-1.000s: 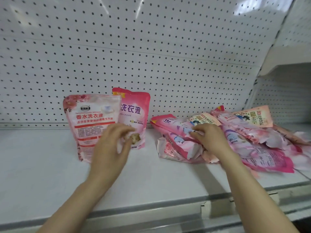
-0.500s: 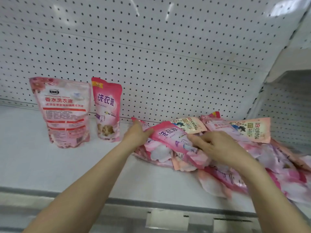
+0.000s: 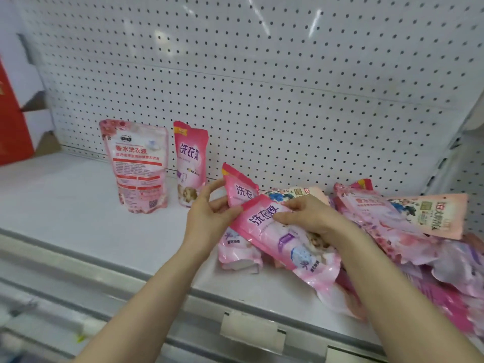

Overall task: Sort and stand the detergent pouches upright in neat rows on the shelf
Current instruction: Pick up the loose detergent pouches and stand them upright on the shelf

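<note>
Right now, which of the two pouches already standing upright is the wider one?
The left one: the pale pouch with red bands and a white panel. The deep-pink pouch standing right of it is clearly narrower.

Pegboard (image 3: 262, 74): white, with a regular grid of small dark holes. Shelf (image 3: 78, 205): plain white, with a grey front rail. Box (image 3: 10, 121) at far left: red.

Wide pouch (image 3: 136, 166): pale pink and white, pink floral corners, red lettering and red bands. Narrow pouch (image 3: 190, 158): magenta-pink, purple characters, a yellow tab at the top. Front pouch (image 3: 277, 242): pink, purple characters, a blue-and-white patch lower down. Rear tilted pouch (image 3: 239, 188): the same pink with purple characters. Peach pouch (image 3: 432, 213): salmon ground, blue floral print, dark lettering.
</note>
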A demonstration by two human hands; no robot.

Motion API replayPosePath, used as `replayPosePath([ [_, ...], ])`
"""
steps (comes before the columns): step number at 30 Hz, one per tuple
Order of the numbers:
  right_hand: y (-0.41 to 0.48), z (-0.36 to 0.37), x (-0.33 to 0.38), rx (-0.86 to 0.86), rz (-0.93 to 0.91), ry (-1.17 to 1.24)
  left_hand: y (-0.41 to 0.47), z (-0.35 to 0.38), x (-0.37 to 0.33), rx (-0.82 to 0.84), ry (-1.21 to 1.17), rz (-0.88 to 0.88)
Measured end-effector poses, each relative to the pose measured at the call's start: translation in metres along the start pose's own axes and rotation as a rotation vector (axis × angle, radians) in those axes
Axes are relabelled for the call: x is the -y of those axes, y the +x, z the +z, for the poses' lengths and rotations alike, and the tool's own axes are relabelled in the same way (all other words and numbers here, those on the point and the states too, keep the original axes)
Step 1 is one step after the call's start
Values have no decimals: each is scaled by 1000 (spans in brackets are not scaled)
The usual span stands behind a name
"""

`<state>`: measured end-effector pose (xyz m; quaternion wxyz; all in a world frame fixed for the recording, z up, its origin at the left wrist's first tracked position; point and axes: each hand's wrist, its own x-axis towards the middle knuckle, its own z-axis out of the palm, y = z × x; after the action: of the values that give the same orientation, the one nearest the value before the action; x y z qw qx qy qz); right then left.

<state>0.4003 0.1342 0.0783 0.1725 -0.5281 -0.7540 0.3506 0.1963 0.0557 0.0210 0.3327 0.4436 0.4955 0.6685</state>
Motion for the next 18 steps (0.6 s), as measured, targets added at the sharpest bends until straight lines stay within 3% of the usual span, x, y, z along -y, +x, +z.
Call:
replayPosePath([
  [3,-13,2,0,-133,-121,191,-1,-4,-3,-94,61,-128],
  [8,-28,-5,-6,-469,-163,402,7,-4,-11,-10,259,-259],
  [12,-34,-5,-11,-487,-44,668,2,-6,-21,47,103,-370],
  [15,-40,-3,-9,-467,-55,830,-5,-16,-31,44,-36,-304],
  [18,-45,6,9,-461,-123,833,-11,-35,-42,2,-74,-161],
])
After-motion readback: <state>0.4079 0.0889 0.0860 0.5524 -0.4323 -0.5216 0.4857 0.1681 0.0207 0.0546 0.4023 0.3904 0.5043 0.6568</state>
